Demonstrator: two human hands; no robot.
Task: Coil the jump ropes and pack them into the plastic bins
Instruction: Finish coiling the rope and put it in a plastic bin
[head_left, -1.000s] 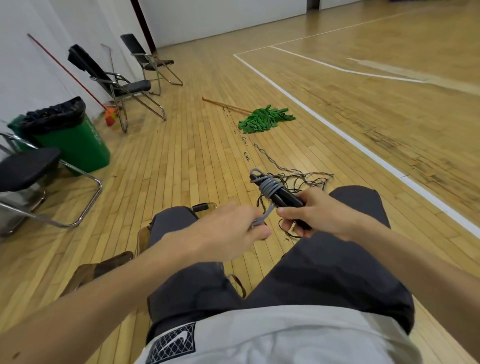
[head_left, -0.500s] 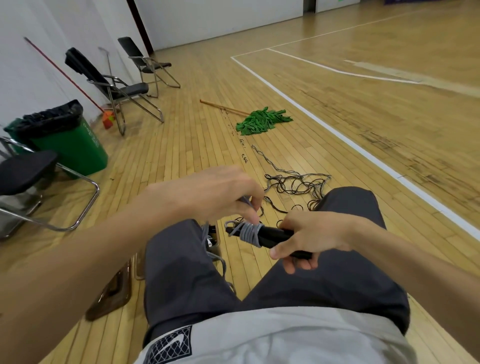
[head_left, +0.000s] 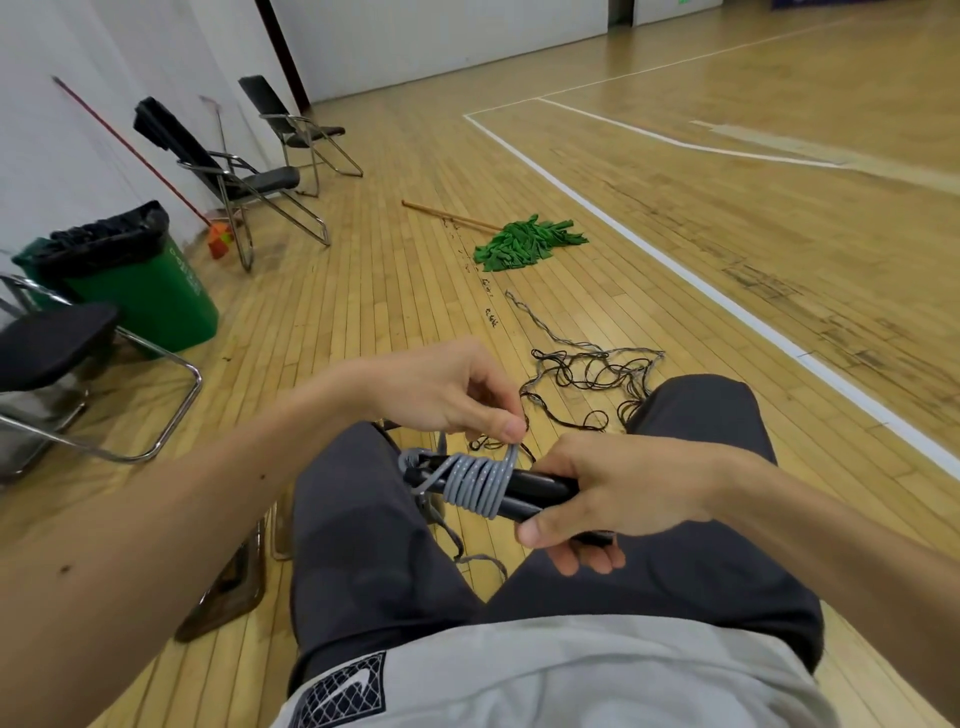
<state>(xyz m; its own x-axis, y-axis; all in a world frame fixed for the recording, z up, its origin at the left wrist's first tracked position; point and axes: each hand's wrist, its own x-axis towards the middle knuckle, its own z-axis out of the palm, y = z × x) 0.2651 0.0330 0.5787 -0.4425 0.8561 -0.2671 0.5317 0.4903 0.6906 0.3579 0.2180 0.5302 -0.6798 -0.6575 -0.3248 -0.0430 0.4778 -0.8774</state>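
Right hand (head_left: 618, 493) clamps black handles (head_left: 535, 491) over the lap; left hand (head_left: 447, 389) pinches grey rope (head_left: 480, 480) mid-wrap. Judgement: keep turns taut, side by side, no overlaps.

I see a light wooden plank gym floor (head_left: 363, 291) with white court lines (head_left: 675, 265). At frame centre, a tangle of thin dark and grey jump ropes (head_left: 587, 374) lies on it. Above that lies a green strip-headed mop (head_left: 524, 241). At left stand a green plastic trash bin (head_left: 150, 291) and black metal-framed folding chairs (head_left: 244, 182).
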